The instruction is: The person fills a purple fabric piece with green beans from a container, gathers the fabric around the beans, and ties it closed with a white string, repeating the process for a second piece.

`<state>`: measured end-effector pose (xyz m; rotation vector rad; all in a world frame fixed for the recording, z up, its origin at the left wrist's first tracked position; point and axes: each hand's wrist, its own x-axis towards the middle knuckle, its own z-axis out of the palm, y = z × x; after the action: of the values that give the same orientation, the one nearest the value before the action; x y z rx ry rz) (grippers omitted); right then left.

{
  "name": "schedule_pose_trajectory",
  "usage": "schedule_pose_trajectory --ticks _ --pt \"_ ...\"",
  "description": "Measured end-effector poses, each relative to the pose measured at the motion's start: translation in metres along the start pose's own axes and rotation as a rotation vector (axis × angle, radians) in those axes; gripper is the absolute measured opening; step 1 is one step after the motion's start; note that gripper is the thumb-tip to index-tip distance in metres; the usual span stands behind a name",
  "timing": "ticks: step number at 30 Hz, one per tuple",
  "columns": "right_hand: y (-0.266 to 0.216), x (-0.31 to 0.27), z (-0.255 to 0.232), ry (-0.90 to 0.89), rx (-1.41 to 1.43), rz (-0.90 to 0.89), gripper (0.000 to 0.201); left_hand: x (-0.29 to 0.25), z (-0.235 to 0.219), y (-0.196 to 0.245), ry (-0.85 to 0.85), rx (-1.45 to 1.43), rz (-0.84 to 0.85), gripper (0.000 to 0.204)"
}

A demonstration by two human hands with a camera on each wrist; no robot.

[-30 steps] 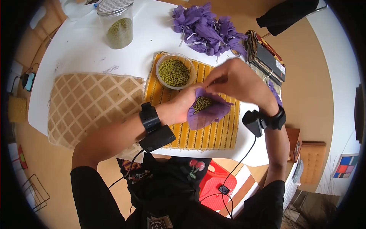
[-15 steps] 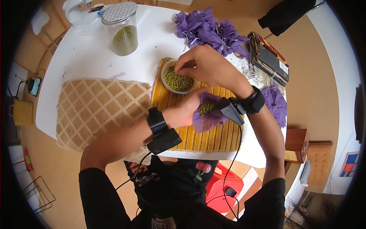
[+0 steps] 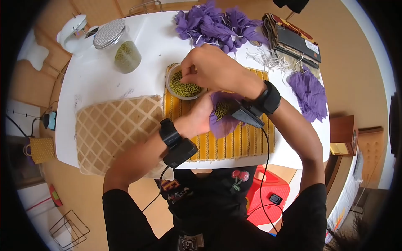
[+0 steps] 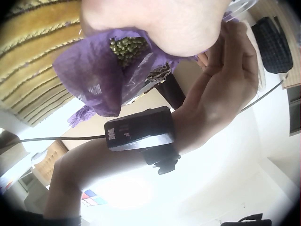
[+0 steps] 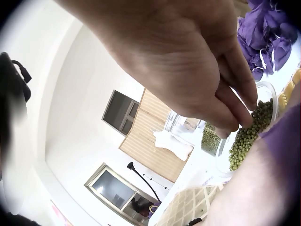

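Over the bowl, head view: the right hand (image 3: 213, 71) reaches down to the green beans (image 3: 186, 89) in the clear bowl (image 3: 169, 85), at the far left corner of the striped mat (image 3: 234, 144).
Purple cloth (image 3: 224, 127), head view: held in the left hand (image 3: 197, 115) above the mat, near the desk (image 3: 144, 81)'s near edge, with a small pile of beans (image 3: 221, 110) in its hollow.
Left side of the desk: lidded jar (image 3: 127, 58) with more beans towards the far left corner; lattice cloth (image 3: 117, 129) spread by the near left corner.
Far and right edges: purple heap (image 3: 213, 25) at the far edge, books (image 3: 297, 39) at the far right corner, white strings (image 3: 272, 60) beside them, crumpled purple piece (image 3: 307, 94) by the right edge.
Cloth, left wrist view: its folds hang against the left hand around the pile; that hand's fingers are hidden, so I cannot tell how they lie.
Fingers (image 5: 235, 108), right wrist view: bent, tips close together at the beans in the bowl; whether they pinch any I cannot tell.
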<state>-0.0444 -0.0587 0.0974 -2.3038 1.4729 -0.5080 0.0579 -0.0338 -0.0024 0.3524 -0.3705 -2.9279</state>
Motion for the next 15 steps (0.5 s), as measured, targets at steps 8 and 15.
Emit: schedule_pose_trajectory --ticks 8,15 --pt "0.018 -0.009 0.004 0.172 0.273 -0.087 0.022 0.001 0.003 0.004 -0.153 0.047 -0.056 0.045" --pt "-0.023 -0.074 -0.019 0.118 -0.041 -0.065 0.029 -0.021 0.030 -0.001 0.188 0.099 0.136 0.036"
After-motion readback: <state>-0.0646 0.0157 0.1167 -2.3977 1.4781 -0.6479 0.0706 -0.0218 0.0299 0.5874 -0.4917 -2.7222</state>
